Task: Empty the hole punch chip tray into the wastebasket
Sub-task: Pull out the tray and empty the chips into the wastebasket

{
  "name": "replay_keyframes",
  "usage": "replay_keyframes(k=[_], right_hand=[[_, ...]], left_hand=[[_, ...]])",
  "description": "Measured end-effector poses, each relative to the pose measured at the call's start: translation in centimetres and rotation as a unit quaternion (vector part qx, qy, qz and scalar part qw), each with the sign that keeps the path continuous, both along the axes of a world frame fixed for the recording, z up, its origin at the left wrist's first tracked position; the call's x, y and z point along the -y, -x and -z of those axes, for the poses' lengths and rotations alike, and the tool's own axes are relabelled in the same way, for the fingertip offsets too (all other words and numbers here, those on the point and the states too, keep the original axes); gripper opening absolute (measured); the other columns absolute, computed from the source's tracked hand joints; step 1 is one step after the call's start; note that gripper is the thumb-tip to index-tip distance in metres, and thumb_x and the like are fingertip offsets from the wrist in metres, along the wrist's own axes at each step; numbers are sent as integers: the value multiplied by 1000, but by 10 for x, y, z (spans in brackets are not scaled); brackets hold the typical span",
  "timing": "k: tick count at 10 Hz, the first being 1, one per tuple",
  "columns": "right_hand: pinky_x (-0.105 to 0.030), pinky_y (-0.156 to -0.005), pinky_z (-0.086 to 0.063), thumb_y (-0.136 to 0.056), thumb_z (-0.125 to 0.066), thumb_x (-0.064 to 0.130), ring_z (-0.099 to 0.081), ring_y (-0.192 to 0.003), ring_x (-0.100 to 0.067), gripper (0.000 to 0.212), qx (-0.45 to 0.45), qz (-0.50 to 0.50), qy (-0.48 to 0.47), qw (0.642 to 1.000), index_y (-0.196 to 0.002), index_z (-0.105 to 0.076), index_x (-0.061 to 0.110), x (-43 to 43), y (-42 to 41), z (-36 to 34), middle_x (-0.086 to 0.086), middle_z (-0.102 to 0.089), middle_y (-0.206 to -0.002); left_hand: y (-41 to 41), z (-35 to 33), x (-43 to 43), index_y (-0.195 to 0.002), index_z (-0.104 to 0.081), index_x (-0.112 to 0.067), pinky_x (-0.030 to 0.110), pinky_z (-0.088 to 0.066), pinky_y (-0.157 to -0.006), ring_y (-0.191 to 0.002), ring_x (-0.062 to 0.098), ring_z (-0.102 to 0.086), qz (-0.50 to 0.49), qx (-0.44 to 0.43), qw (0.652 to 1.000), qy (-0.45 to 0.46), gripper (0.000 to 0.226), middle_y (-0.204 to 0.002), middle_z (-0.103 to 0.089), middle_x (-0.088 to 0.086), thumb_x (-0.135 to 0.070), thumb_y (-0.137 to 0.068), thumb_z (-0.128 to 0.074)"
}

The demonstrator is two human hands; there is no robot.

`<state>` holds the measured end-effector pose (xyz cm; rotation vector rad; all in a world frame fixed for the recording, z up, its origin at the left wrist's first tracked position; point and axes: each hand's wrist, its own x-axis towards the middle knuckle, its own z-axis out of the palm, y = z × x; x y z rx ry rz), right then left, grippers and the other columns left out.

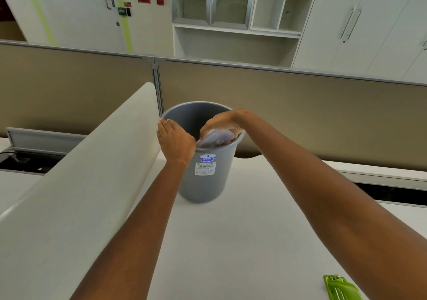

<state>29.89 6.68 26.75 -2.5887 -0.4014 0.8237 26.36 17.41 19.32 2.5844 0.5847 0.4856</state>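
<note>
A green hole punch lies near the front right corner of the white table, well apart from both hands. A white curved divider panel runs along the table's left edge, and its far end stands just beside the wastebasket's left rim. Beige partition screens close off the far edge; beyond them are open white shelves, tall cupboards and a door.

The grey wastebasket stands upright toward the table's far edge, its label facing the camera. Both bare arms reach forward to it. The left hand lies flat and released, fingers together, against the near left rim. The right hand curls over the opening, grasping a translucent chip tray that sits tilted just inside the right rim; motion blur hides its finer detail.
</note>
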Motion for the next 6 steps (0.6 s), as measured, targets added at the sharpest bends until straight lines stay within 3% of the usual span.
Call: replay_keyframes(k=[1,2,3,4,5,6], right_hand=[[-38,-100,-42,-91,-50,25,-48,-122,-35,44,-2,36,-65,997,-130,-48,4,13,-7,-11,-20,-49,-132],[-31,-71,-50,-83,-57,31,-57,-98,-27,42,-45,135,-192,971,-119,-46,13,26,-16,-10,-14,-53,-115],[-28,-59,-48,-84,-51,31,-62,-78,-23,29,-102,165,-278,941,-109,-50,15,35,-23,-5,-12,-60,-98],[-28,-61,-48,-85,-48,31,-63,-78,-24,18,-150,179,-326,916,-95,-53,17,40,-23,-2,-11,-62,-91],[-29,-66,-47,-85,-48,32,-63,-78,-23,18,-158,182,-324,915,-93,-54,17,39,-21,-3,-12,-63,-90],[-26,-57,-49,-83,-52,32,-61,-77,-23,33,-118,178,-288,934,-110,-52,13,34,-16,-4,-12,-61,-99]], left_hand=[[1,1,0,-144,-16,2,39,-14,-118,-143,34,-15,1,1,1000,-3,57,-154,-18,21,-17,-96,-40],[1,2,0,-144,-17,1,39,-15,-118,-143,34,-16,-2,2,1000,-5,56,-154,-19,20,-18,-96,-40],[1,2,1,-144,-18,1,39,-14,-118,-143,34,-16,-5,6,1000,0,56,-154,-19,20,-17,-96,-40],[0,1,2,-144,-19,1,39,-14,-118,-143,34,-15,-6,9,1000,3,56,-154,-19,20,-16,-95,-40],[1,2,2,-144,-18,1,40,-14,-118,-143,34,-15,-6,4,1000,2,56,-154,-18,20,-17,-96,-40],[1,2,2,-144,-18,1,40,-14,-118,-143,34,-15,-6,6,1000,2,56,-154,-18,20,-17,-96,-40]])
